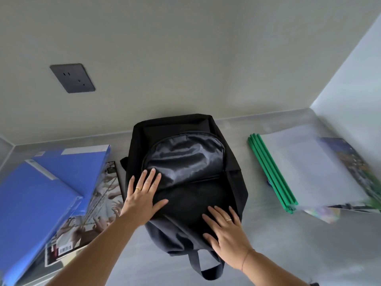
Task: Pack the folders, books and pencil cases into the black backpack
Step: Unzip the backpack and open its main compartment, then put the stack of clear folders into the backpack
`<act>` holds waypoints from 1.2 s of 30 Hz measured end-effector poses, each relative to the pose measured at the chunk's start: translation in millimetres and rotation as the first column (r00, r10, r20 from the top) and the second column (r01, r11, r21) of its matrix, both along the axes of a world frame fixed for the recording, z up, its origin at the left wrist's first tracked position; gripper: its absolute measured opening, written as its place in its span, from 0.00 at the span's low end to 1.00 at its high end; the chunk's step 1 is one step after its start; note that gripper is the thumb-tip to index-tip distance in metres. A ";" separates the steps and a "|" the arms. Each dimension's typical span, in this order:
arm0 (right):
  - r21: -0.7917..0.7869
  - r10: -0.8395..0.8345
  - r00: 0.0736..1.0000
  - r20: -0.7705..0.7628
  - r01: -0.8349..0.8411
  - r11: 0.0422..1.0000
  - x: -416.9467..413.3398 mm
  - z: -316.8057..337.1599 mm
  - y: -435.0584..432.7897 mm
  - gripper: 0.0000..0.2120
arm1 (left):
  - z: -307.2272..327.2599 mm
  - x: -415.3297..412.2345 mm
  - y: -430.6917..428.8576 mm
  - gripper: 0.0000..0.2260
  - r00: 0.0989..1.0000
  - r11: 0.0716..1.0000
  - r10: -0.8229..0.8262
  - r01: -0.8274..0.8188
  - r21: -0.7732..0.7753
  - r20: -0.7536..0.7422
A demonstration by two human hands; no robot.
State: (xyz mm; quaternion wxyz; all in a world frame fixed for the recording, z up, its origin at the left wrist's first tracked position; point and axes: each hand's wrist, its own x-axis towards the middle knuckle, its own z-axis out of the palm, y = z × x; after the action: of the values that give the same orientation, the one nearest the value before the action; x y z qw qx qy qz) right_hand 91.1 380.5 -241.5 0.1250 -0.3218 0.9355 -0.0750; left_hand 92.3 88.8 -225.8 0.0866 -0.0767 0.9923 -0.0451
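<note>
Black backpack (185, 178), matte woven cloth with a glossy domed front pocket, lies flat on my grey worktop (288, 254), long axis running from me to the wall, carry loop nearest. My left hand (142, 198) and right hand (226, 230) rest on it, each grip spread flat, holding nothing.

Blurred book (350, 162) cut off at right edge; 2 blue folders (41, 195) hiding another book's (99, 203) cover.

Bare counter (257, 244) between backpack (185, 162) and folders (274, 174)
</note>
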 end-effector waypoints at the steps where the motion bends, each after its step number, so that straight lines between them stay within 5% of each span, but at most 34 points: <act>1: 0.015 0.016 1.000 -0.009 -0.015 1.000 3.1 -3.0 1.0 0.24 | -3.3 1.2 -0.8 0.38 1.000 1.000 -0.008 0.008 -0.004 -0.006; 6: 0.003 0.028 0.997 -0.070 -0.028 1.000 9.5 -2.8 0.7 0.27 | -4.8 5.9 5.6 0.40 1.000 0.999 0.010 -0.008 0.047 -0.029; 9: -0.194 -0.019 0.994 -0.111 -0.003 0.981 -3.3 23.2 12.1 0.26 | 19.5 -4.4 28.7 0.40 0.983 0.987 0.035 -0.005 0.162 -0.182; 15: -0.524 -0.517 0.849 -0.110 0.393 0.756 -70.7 77.0 93.9 0.25 | 80.4 -47.3 150.5 0.20 0.901 0.816 -0.141 0.339 0.467 -0.409; 17: -0.507 -0.666 0.742 -0.074 0.547 0.666 -99.3 83.0 134.8 0.25 | 88.4 -65.3 195.2 0.17 0.946 0.675 -0.073 0.281 0.682 -0.317; 20: -0.374 -0.817 0.577 0.009 0.759 0.533 -135.3 87.0 199.6 0.25 | 86.8 -96.2 250.8 0.20 0.999 0.484 0.032 -0.031 0.875 0.018; 23: -0.278 -0.874 0.473 0.107 0.859 0.431 -161.8 82.8 252.3 0.29 | 72.2 -125.0 289.2 0.25 0.985 0.573 0.027 -0.156 0.805 0.171; 25: -0.248 -0.871 0.439 0.222 0.889 0.385 -176.2 75.4 271.7 0.32 | 59.3 -139.1 307.5 0.30 0.950 0.520 0.113 -0.307 0.797 0.292; 30: -0.229 -0.842 0.393 0.369 0.917 0.328 -199.0 53.9 286.3 0.32 | 24.5 -164.4 337.1 0.26 0.745 -0.050 0.301 -0.611 0.790 0.596; 33: -0.200 -0.840 0.392 0.376 0.919 0.339 -203.9 44.6 288.9 0.25 | 17.6 -169.4 343.0 0.24 0.688 -0.156 0.310 -0.644 0.749 0.656; 36: -0.223 -0.811 0.405 0.421 0.913 0.340 -202.8 39.1 288.2 0.13 | 16.2 -169.5 346.5 0.34 0.654 -0.179 0.292 -0.680 0.711 0.698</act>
State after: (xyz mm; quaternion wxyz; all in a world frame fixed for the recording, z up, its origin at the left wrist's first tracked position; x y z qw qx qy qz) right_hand -111.7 668.6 -202.4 0.1028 0.2191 0.8981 -0.3672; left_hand -77.2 435.3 -209.7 0.2677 -0.3702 0.6061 0.6510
